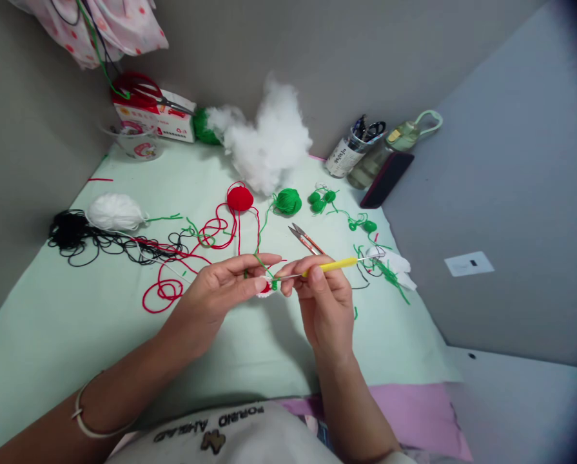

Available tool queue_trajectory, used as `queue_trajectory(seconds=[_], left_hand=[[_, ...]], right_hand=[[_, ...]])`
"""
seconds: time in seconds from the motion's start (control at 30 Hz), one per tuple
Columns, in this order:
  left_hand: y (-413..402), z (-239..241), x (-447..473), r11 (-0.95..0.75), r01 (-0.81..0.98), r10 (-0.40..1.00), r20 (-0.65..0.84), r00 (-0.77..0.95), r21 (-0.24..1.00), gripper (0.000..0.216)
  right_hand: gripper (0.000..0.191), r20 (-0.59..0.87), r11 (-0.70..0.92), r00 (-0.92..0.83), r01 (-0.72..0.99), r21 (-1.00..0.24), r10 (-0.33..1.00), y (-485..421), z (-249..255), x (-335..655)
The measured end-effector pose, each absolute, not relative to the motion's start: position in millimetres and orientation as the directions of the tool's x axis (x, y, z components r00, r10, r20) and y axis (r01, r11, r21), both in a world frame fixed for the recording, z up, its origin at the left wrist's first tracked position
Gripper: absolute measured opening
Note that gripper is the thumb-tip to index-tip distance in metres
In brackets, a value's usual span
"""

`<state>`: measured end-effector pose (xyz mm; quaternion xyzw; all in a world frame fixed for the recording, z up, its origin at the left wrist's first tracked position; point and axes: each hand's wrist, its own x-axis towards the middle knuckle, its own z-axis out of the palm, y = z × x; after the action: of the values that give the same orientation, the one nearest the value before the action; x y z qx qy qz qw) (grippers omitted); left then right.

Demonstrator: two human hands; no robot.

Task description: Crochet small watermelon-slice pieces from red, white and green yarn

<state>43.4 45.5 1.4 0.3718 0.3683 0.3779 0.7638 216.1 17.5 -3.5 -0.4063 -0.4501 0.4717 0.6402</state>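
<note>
My left hand [227,283] pinches a small crocheted piece [265,288] in red, white and green between thumb and fingers. In my right hand [324,290] is a crochet hook [334,265] with a yellow handle, its metal tip at the green stitches of the piece. Green yarn runs from the left fingers up to a green yarn ball [287,202]. Red strands lead down toward my hands from a red yarn ball [240,198]. Just beyond my right hand lie thread snips [306,238], partly hidden by the fingers.
Left: white yarn ball [115,211], tangled black yarn [70,231], loose red strands. Back: plastic cup [140,145], box [172,122] with red-handled scissors [143,90], white stuffing [269,138]. Right: pen holder [343,158], bottle [372,161], phone [387,180], small green crocheted pieces [320,201]. Grey partitions surround the table.
</note>
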Motion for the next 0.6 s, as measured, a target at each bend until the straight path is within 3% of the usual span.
queue_trajectory(seconds=[0.4,0.6], left_hand=[[45.0,1.9,45.3,0.326,-0.238,0.906,-0.231,0.354,0.915,0.030],[44.0,6.2,48.9,0.303,-0.213,0.926,-0.234,0.298,0.929,0.035]], right_hand=[[0.020,0.529,0.499,0.101,0.223,-0.837,0.842,4.7,-1.8,215.3],[0.025,0.672,0.621,-0.056,0.443,-0.646,0.739,-0.3,-3.7,215.7]])
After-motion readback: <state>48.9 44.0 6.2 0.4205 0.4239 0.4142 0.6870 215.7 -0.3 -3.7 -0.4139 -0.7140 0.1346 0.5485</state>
